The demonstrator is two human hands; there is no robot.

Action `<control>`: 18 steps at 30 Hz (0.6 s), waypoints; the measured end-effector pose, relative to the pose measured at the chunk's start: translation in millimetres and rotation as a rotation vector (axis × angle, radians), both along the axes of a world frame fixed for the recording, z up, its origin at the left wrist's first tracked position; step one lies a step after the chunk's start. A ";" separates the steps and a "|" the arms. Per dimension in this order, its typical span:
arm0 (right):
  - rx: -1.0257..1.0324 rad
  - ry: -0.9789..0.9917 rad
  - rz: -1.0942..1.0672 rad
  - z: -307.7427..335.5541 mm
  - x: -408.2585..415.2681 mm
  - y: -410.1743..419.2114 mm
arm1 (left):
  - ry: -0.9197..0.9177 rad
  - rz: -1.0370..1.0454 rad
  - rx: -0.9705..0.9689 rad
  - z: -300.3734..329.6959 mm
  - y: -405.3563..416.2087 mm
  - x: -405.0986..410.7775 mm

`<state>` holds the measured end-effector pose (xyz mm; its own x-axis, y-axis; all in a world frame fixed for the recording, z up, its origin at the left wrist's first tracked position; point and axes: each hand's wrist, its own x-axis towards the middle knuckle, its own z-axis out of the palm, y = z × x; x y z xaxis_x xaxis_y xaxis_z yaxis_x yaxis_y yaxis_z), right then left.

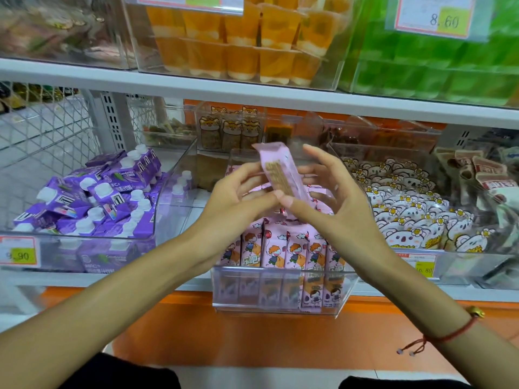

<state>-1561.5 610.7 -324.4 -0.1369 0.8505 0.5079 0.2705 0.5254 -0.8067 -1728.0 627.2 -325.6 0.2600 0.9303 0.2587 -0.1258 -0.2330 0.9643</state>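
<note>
A pink snack packet with a window showing brown biscuits is held up, tilted, in front of the shelf. My left hand pinches its lower end between thumb and fingers. My right hand holds the same end from the right with its thumb on the packet, the other fingers spread and nearly straight. Directly below stands a clear plastic bin pulled forward from the shelf, filled with several upright pink packets of the same kind with cartoon children on them.
To the left a clear bin holds purple drink cartons. To the right another bin holds white bear-print packs. The upper shelf carries orange jelly cups and green packs. An orange base panel lies below.
</note>
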 end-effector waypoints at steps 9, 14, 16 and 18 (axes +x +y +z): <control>-0.082 0.159 0.013 -0.5 3.6 4.6 | -0.036 0.273 0.009 3.7 -1.0 -1.6; -0.165 0.389 -0.048 -2.4 8.9 11.1 | 0.169 0.209 0.209 3.2 -7.3 2.0; -0.167 0.464 -0.060 -0.7 11.6 13.6 | 0.187 0.169 0.252 3.8 -8.9 2.8; -0.184 0.474 -0.069 0.1 12.3 15.4 | 0.187 0.179 0.276 6.1 -7.9 1.2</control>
